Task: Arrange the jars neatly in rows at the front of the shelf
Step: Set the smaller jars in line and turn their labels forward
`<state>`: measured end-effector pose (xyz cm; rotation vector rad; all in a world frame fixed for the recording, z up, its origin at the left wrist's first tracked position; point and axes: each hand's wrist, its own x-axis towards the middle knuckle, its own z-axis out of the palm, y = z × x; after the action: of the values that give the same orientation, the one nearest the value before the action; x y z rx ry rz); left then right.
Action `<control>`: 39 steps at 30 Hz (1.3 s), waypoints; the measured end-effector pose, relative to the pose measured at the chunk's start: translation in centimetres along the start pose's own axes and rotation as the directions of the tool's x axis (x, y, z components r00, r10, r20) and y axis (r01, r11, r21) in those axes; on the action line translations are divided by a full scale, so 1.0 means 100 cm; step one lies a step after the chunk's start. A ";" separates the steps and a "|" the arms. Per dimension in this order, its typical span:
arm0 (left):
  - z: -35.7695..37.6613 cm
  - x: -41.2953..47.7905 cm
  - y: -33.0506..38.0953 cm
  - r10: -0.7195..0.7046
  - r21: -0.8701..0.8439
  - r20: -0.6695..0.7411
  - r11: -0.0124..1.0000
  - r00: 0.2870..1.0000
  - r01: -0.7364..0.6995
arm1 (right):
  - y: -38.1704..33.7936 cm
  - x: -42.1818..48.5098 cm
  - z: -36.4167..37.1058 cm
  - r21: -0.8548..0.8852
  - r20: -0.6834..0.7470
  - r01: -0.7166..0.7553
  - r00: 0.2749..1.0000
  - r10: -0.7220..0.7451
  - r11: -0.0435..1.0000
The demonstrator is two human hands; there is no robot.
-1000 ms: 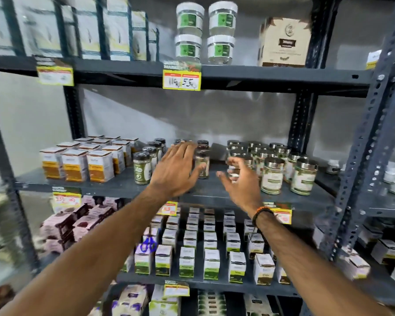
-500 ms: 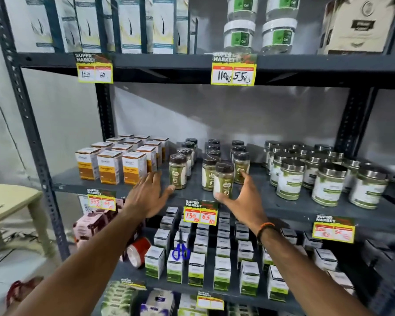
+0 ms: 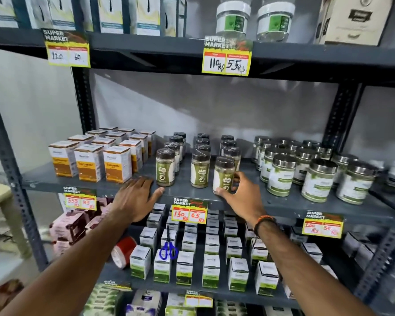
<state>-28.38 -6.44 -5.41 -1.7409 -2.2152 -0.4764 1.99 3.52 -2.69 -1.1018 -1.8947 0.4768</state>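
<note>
— Looking at the shelf (image 3: 55, 182) first: three files of small dark-capped jars run back from its front edge, between the turmeric boxes (image 3: 118, 164) and the big steel-lidded jars (image 3: 281, 176).

— And which file is out of line?

— Judging by the front row, the right one. Its front jar (image 3: 224, 175) stands upright, long axis vertical, a little nearer the edge than the left front jar (image 3: 165, 167) and middle front jar (image 3: 200, 169).

— Which of the hands is on it?

— The right hand (image 3: 244, 197), thumb and fingers wrapped round its lower half. The left hand (image 3: 136, 197) lies open and flat on the shelf edge, grasping nothing, thumb just beside the left jar.

— So the next move?

— Probably a short push straight back, away from the person.
</note>
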 end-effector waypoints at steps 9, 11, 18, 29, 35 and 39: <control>0.002 0.001 -0.001 0.005 0.002 0.003 1.000 1.000 -0.005 | 0.014 0.016 -0.009 -0.110 0.035 -0.085 0.995 0.090 0.990; 0.003 0.001 -0.002 0.006 0.001 0.007 1.000 1.000 -0.006 | 0.016 0.017 -0.006 -0.173 0.064 -0.092 0.992 0.104 0.981; 0.004 0.001 -0.003 0.012 0.001 0.008 1.000 1.000 -0.012 | 0.019 0.024 -0.004 -0.219 0.045 -0.140 0.987 0.153 0.966; 0.003 0.000 -0.001 0.003 -0.014 0.000 1.000 1.000 -0.003 | 0.023 0.029 0.000 -0.189 -0.011 -0.192 0.981 0.193 0.963; 0.003 0.000 -0.001 0.001 -0.013 -0.010 1.000 1.000 -0.001 | 0.021 0.030 -0.003 -0.172 -0.022 -0.212 0.977 0.212 0.962; 0.003 -0.001 -0.001 0.000 -0.021 0.002 1.000 1.000 0.000 | 0.022 0.031 -0.001 -0.176 -0.013 -0.218 0.976 0.219 0.960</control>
<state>-28.47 -6.46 -5.69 -1.7521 -2.2190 -0.4997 2.50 7.28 -2.60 -1.4383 -1.8565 0.4403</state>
